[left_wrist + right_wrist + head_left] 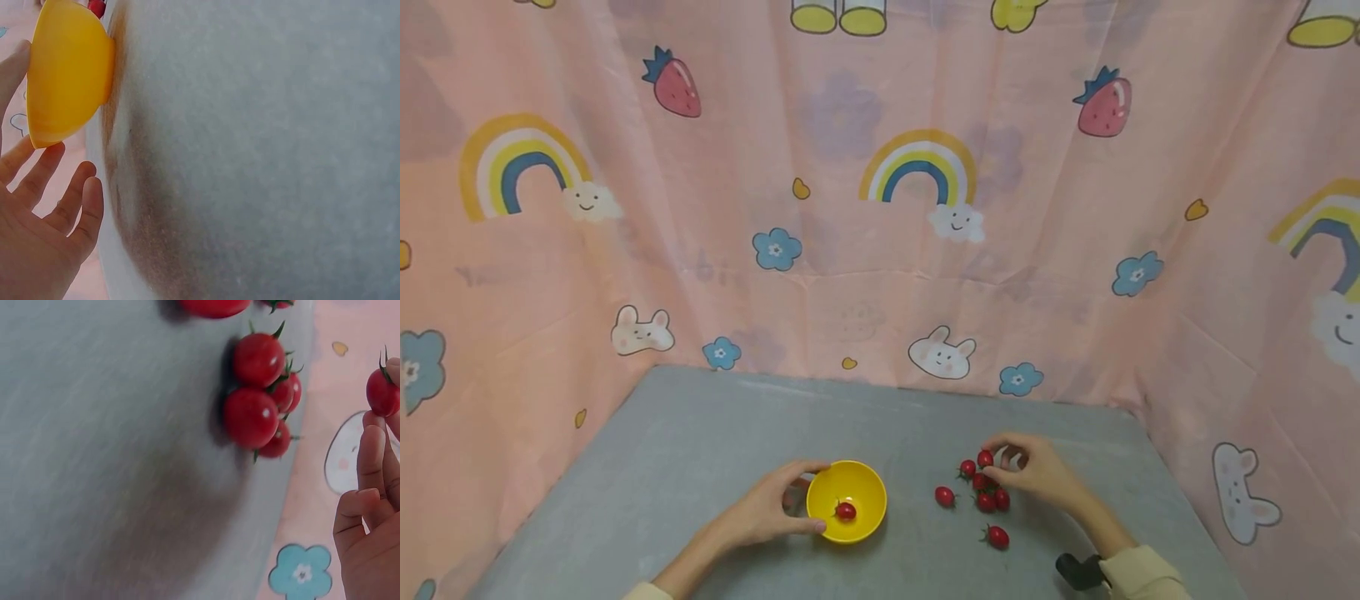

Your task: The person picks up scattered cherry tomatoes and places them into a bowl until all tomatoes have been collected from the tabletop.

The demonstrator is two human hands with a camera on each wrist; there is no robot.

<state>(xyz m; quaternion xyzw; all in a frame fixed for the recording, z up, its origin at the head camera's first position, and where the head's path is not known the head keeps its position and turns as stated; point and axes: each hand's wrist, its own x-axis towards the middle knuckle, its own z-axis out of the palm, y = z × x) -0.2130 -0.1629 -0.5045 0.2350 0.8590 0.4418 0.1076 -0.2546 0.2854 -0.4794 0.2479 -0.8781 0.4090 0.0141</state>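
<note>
A yellow bowl [871, 483] stands on the table, one cherry tomato [846, 511] lying inside it. My left hand [767, 502] grips the bowl's left side between thumb and fingers; in the left wrist view the remaining fingers are spread below the bowl [69, 75]. With thumb and fingertips, my right hand [1037, 473] pinches a cherry tomato [382, 392] by its sides, held above the table in the right wrist view. Just below that hand sits a cluster of several cherry tomatoes [985, 502] with green stems.
Apart from the cluster, one cherry tomato [945, 497] lies to its left and another [997, 537] nearer the front. The grey table [715, 442] meets a pink printed curtain [850, 300] at the back and sides. A black object [1081, 572] is beside the right sleeve.
</note>
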